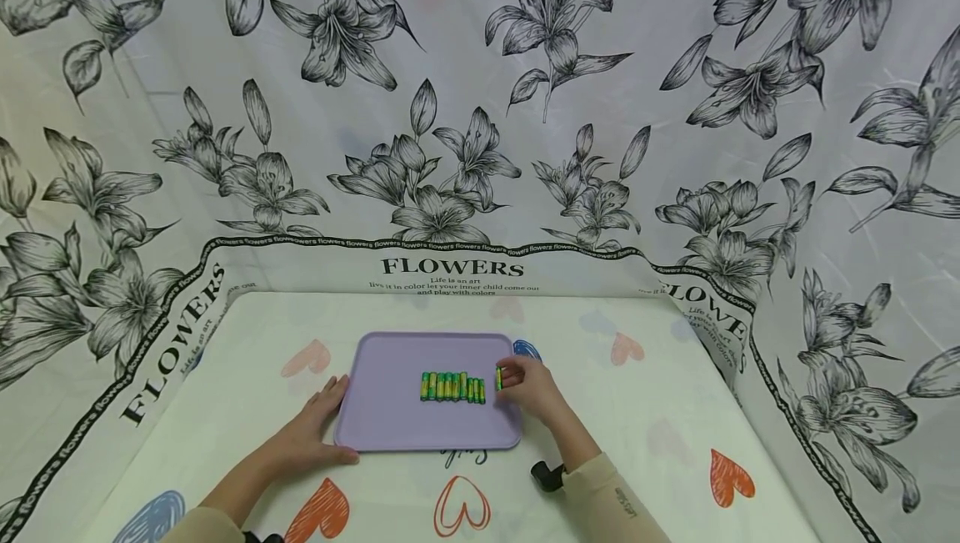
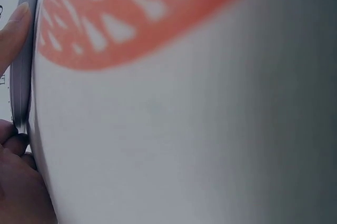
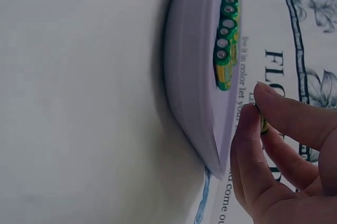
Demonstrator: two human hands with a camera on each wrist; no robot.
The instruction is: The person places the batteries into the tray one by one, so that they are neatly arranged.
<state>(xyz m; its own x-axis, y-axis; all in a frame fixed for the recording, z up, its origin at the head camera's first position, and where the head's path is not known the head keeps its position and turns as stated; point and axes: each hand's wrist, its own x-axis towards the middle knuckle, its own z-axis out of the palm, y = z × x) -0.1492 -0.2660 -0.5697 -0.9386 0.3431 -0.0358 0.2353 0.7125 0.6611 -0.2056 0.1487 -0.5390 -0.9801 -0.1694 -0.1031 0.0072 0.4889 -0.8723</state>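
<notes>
My right hand point(image 1: 531, 386) pinches a small green and yellow battery point(image 1: 498, 379) between thumb and fingertips, over the right side of a lavender tray point(image 1: 390, 430). In the right wrist view the fingers largely hide that battery point(image 3: 264, 124). A row of several green and yellow batteries point(image 1: 442, 387) stands side by side on the tray; those at the right end look shorter and thinner. My left hand point(image 1: 303, 433) rests against the tray's left end, fingers along the left edge and thumb by the near left corner. In the left wrist view its thumb point(image 2: 15, 32) lies against the tray's rim.
The tray lies on a white cloth point(image 1: 600, 409) printed with hearts. Behind and beside the table hangs a flower-printed curtain point(image 1: 450, 268). A black device point(image 1: 547, 476) is strapped near the right wrist.
</notes>
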